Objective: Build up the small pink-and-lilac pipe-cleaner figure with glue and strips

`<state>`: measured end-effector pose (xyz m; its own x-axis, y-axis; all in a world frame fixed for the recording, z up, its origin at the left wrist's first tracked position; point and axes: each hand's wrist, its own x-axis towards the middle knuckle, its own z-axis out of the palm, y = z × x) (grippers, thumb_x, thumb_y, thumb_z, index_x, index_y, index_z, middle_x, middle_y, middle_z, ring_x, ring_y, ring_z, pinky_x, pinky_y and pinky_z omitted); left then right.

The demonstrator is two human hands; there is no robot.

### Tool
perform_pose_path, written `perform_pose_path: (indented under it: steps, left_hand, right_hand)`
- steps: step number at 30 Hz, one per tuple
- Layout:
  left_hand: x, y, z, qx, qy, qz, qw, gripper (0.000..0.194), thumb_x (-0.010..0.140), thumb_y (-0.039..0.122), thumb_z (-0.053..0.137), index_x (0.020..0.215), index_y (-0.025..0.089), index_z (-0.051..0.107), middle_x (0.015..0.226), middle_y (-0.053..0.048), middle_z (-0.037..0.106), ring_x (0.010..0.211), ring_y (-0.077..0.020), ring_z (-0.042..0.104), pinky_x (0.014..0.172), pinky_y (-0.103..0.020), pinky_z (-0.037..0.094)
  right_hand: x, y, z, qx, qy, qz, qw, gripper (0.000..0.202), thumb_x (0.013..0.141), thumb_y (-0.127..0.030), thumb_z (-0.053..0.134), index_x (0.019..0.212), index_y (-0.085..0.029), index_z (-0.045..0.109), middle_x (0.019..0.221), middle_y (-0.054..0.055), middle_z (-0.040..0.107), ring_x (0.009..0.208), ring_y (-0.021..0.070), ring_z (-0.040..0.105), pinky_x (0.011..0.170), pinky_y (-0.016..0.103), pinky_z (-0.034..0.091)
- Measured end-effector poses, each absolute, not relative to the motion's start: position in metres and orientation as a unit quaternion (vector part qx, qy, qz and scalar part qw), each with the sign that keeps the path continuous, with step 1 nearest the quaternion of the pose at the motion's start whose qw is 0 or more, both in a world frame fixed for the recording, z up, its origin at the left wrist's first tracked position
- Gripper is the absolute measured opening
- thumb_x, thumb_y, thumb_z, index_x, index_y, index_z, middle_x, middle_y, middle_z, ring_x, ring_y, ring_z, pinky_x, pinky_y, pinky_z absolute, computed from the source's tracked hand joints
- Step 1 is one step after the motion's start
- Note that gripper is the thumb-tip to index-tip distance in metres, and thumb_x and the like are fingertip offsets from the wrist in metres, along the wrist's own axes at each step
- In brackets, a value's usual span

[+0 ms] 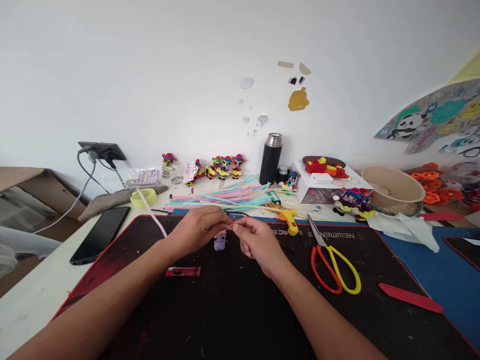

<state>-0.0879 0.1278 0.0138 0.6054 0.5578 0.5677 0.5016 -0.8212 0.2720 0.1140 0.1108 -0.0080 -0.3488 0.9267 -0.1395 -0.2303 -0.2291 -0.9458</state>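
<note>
My left hand (202, 226) and my right hand (258, 244) meet over the mat, fingertips pinched close together. Whatever they pinch is too small to make out. Just below the left fingers is a small fuzzy purple and pink piece (220, 242); I cannot tell whether it hangs from the fingers or lies on the mat. A pale pink pipe cleaner (153, 214) slants down and disappears behind my left wrist. Near the left forearm lies a red lighter (183, 271). Scissors (325, 252) with one red and one yellow handle rest to the right of my right hand.
A dark mat (225, 310) covers the table front. Behind it lie pastel pipe cleaners (225, 195), a yellow glue gun (289, 221) and a black flask (270, 159). A phone (100, 235) and yellow tape roll (144, 198) are left; a beige bowl (393, 182) is right.
</note>
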Motion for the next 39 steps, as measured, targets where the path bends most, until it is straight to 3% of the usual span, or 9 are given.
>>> perform_pose_path:
  steps: [8, 19, 33, 39]
  left_hand:
    - [-0.088, 0.127, 0.022, 0.895, 0.294, 0.324, 0.084, 0.017, 0.105, 0.023, 0.059, 0.108, 0.019, 0.076, 0.095, -0.005, 0.079, 0.085, -0.0157, 0.073, 0.078, -0.024, 0.055]
    - [-0.088, 0.126, 0.016, 0.894, 0.312, 0.321, 0.014, 0.018, 0.105, 0.018, 0.056, 0.099, 0.017, 0.072, 0.088, -0.004, 0.078, 0.078, -0.0157, 0.071, 0.071, -0.025, 0.054]
    - [-0.087, 0.126, 0.013, 0.898, 0.288, 0.333, 0.006, 0.014, 0.104, 0.025, 0.061, 0.101, 0.016, 0.071, 0.087, -0.005, 0.075, 0.075, -0.0155, 0.067, 0.069, -0.026, 0.052]
    - [-0.086, 0.125, 0.018, 0.907, 0.268, 0.324, 0.023, 0.015, 0.105, 0.023, 0.059, 0.105, 0.017, 0.072, 0.093, -0.006, 0.077, 0.082, -0.0158, 0.07, 0.075, -0.026, 0.054]
  right_hand:
    - [0.113, 0.11, -0.007, -0.378, -0.453, 0.688, 0.422, 0.034, 0.075, -0.048, 0.078, 0.083, -0.018, 0.065, 0.047, -0.013, 0.041, 0.037, 0.005, 0.03, 0.036, 0.02, 0.025]
    - [0.113, 0.111, -0.008, -0.378, -0.454, 0.687, 0.424, 0.034, 0.076, -0.049, 0.078, 0.085, -0.018, 0.067, 0.048, -0.012, 0.041, 0.039, 0.0056, 0.031, 0.036, 0.02, 0.024]
    - [0.115, 0.11, -0.005, -0.381, -0.456, 0.687, 0.418, 0.035, 0.077, -0.05, 0.077, 0.085, -0.018, 0.063, 0.045, -0.013, 0.042, 0.038, 0.0056, 0.03, 0.037, 0.02, 0.022]
    - [0.115, 0.11, -0.006, -0.379, -0.452, 0.69, 0.42, 0.036, 0.077, -0.051, 0.079, 0.084, -0.019, 0.063, 0.045, -0.013, 0.041, 0.038, 0.0056, 0.028, 0.037, 0.02, 0.022]
